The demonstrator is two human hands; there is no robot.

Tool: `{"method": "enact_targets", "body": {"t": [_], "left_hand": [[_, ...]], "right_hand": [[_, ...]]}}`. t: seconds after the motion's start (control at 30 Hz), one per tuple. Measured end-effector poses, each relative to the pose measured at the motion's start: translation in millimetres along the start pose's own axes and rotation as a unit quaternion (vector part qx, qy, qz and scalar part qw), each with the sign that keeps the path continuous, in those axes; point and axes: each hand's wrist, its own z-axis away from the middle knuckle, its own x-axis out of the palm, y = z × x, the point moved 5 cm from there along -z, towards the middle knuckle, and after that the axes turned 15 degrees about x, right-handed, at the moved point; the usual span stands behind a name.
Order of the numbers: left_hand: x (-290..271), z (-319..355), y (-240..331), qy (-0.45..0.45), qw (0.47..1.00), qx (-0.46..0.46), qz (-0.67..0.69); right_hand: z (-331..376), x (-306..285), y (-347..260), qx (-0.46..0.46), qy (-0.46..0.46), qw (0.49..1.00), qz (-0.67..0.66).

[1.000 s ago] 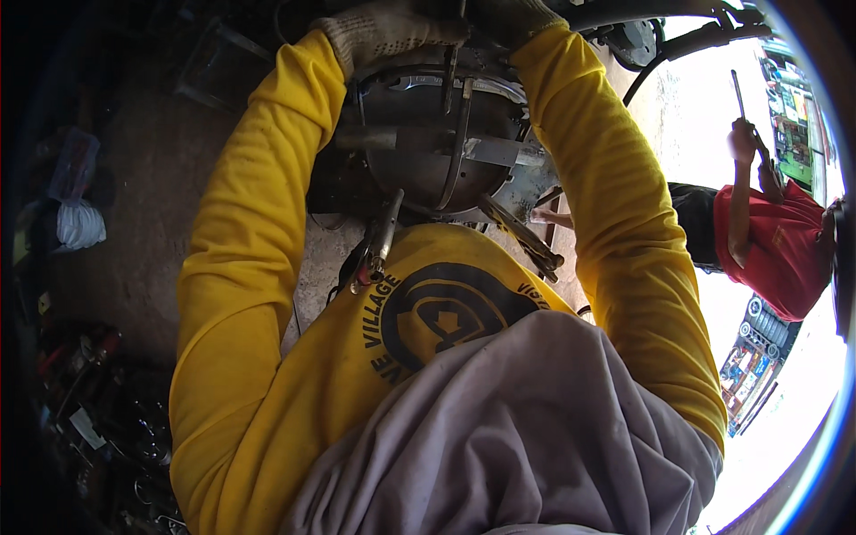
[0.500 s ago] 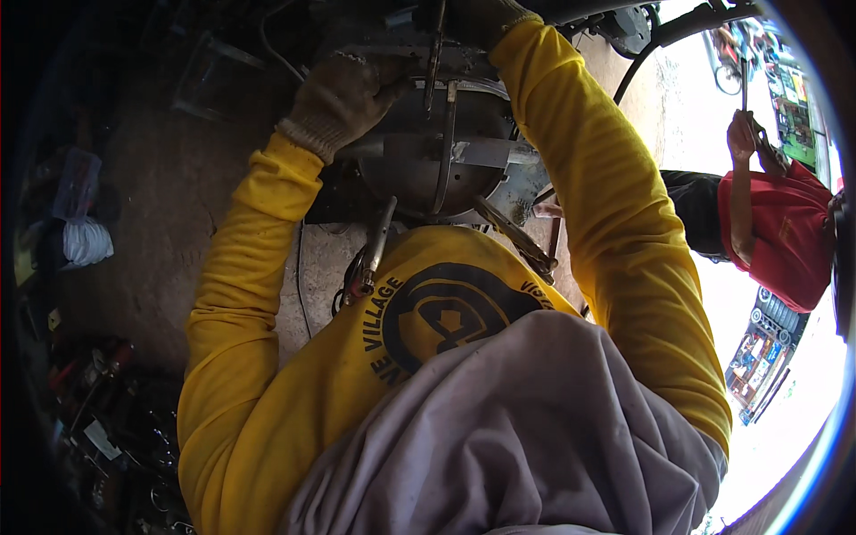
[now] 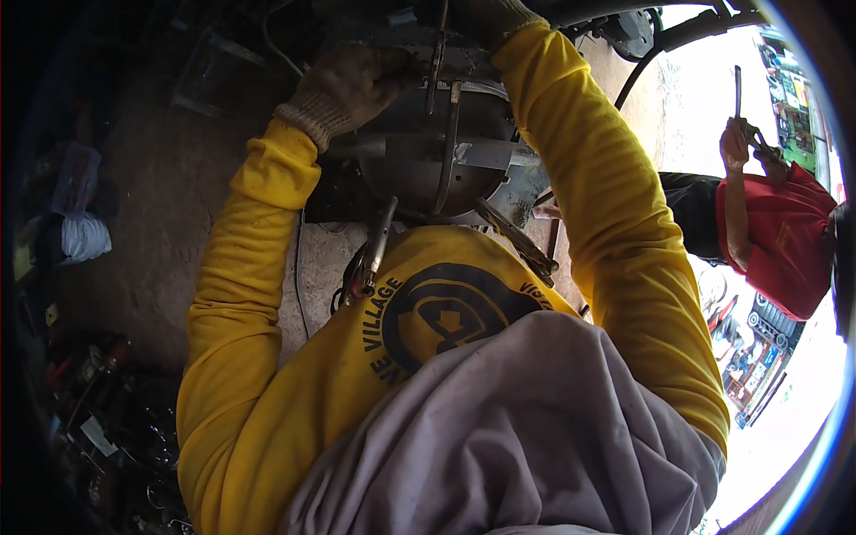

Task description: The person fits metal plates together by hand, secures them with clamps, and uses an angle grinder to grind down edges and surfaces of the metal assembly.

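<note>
My gloved left hand [image 3: 348, 85] rests, fingers curled, on the round metal housing [image 3: 428, 169] ahead; my right hand [image 3: 486, 13] seems clamped at its top edge. I'd brace firmly and work slowly.

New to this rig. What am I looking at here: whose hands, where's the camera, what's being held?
There is no machine here: a person works with both hands, and the one picture comes from a fisheye camera worn on their head, looking down. That is why the edges curve and the yellow-sleeved arms run up from the person's own body at the bottom.

The left hand, in a dirty knit work glove, rests on the top edge of a round grey metal housing with flat metal straps across it. The right hand, also gloved, is at the top edge of the picture by a thin rod above the housing; its grip is mostly cut off, so I cannot tell what it holds.

A hand tool with red grips lies on the concrete floor near the person's chest. At right, another person in a red shirt works separately.
</note>
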Motion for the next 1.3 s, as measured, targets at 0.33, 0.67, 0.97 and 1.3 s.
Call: {"method": "enact_targets", "body": {"t": [0.33, 0.67, 0.97, 1.3], "left_hand": [[0.3, -2.4, -3.8, -0.03, 0.999, -0.033, 0.01], [-5.5, -9.8, -7.4, -0.057, 0.997, 0.033, 0.05], [6.9, -5.6, -7.8, -0.03, 0.93, 0.268, -0.249], [-15.3, -30.9, -19.1, 0.057, 0.988, 0.061, 0.128]], "right_hand": [[21.1, 6.6, -14.3, 0.05, 0.0, 0.999, 0.01], [-8.7, 5.2, 4.0, 0.014, 0.003, 0.995, -0.097], [-8.9, 4.0, 0.9, -0.008, 0.014, 0.996, -0.083], [-5.8, 0.6, -6.1, -0.329, 0.131, 0.863, 0.36]]}}
